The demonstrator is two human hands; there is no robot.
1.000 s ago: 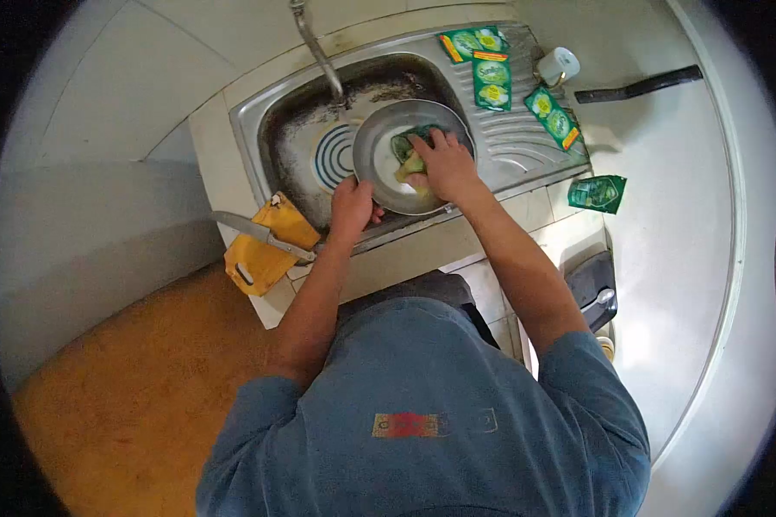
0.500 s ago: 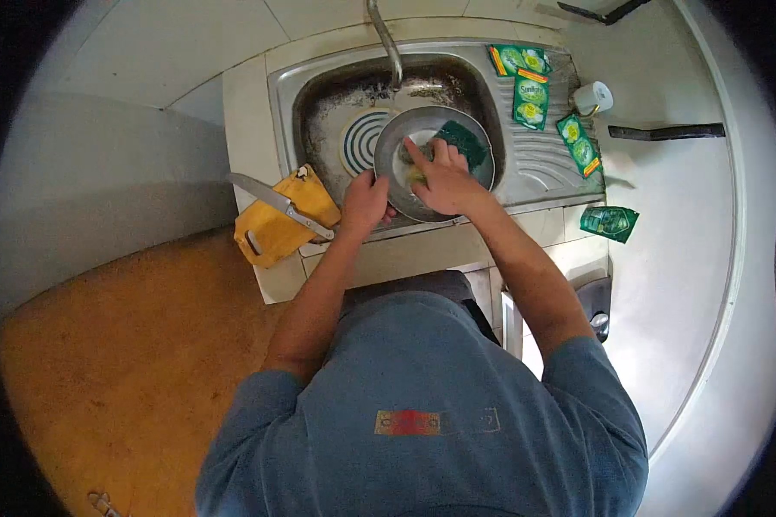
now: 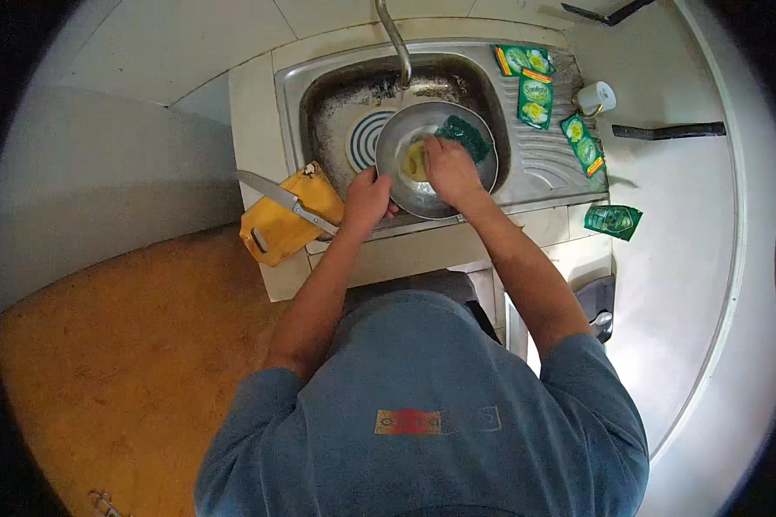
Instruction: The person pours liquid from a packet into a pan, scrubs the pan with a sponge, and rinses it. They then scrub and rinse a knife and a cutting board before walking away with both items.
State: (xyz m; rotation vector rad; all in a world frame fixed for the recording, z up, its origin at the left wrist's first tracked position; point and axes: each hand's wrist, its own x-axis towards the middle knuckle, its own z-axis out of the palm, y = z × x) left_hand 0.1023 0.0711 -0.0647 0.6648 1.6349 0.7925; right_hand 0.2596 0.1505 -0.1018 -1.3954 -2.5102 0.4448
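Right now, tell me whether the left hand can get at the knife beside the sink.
Probably yes: the knife looks largely uncovered, with its handle end close by. However, the left hand is holding the pan at its rim, so it would likely have to let go.

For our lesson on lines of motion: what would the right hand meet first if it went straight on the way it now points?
The right hand would probably meet the far inner wall of the pan first, though depth is unclear here.
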